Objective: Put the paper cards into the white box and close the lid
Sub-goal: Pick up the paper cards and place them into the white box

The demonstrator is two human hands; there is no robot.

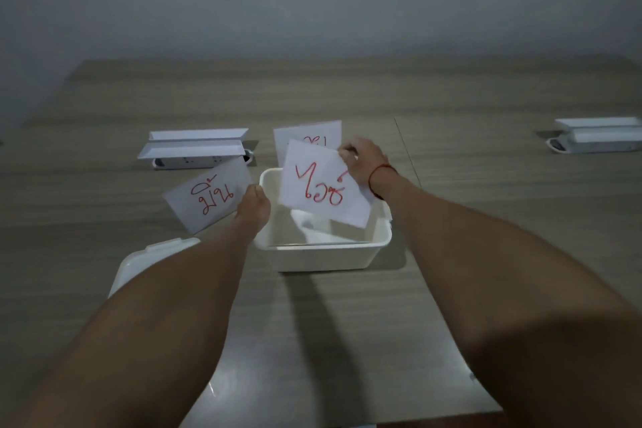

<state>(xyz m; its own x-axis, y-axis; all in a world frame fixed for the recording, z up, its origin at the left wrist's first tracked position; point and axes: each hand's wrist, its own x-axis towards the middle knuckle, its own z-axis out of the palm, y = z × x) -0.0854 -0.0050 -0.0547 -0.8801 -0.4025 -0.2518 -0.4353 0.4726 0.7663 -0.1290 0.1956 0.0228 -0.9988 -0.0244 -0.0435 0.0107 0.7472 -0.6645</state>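
Observation:
An open white box stands on the wooden table in front of me, with something white lying inside it. My right hand holds a paper card with red writing tilted over the box opening. My left hand grips another red-lettered paper card just left of the box. A third paper card stands behind the box, half hidden by the card in my right hand. The white lid lies on the table at the left, partly under my left forearm.
A white pop-up socket unit sits on the table behind the left card, and a second one at the far right. A grey wall rises beyond the table's far edge. The table's near edge runs along the bottom right.

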